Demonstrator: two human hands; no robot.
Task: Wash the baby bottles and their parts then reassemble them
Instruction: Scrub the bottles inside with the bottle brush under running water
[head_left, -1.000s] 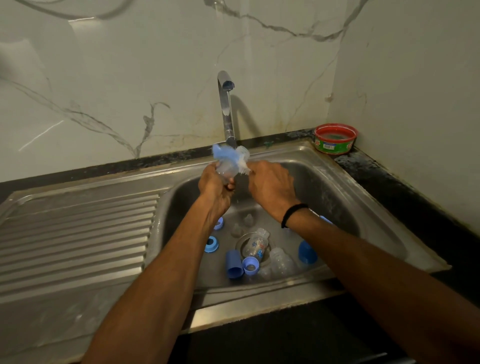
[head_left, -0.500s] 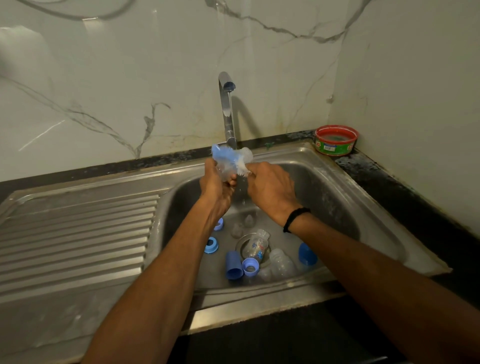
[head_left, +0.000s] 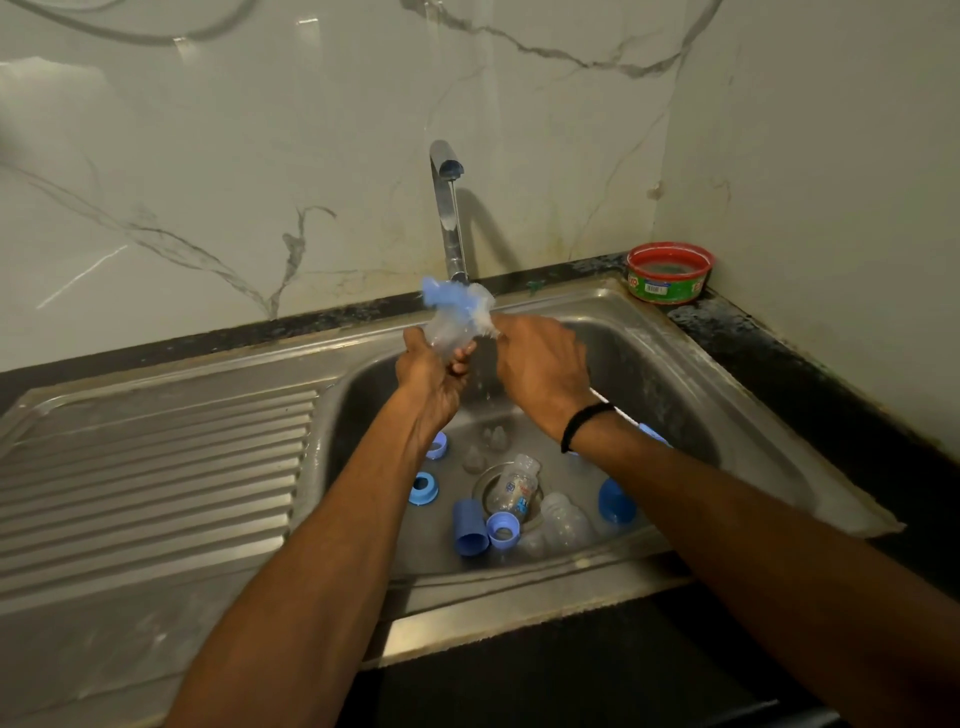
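Clear baby bottle (head_left: 448, 335) gripped in left hand (head_left: 428, 374), blurred blue-white bottle brush (head_left: 441, 295) held by right hand (head_left: 540, 371), red tub (head_left: 667, 275) label illegible

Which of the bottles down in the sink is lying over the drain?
The printed bottle lies across the drain; the plain bottle lies to its right.

Straight ahead of me a chrome tap (head_left: 447, 218) rises at the back edge of the steel sink (head_left: 727, 395). A thin thread of water falls from its spout, and a white, grey-veined marble wall (head_left: 260, 156) stands behind it. To my left the ribbed draining board (head_left: 156, 467) lies beside the basin, and a dark speckled counter (head_left: 810, 374) runs along the back and right. In its far right corner, near the walls, sits a round red tub (head_left: 669, 273) with a green label.
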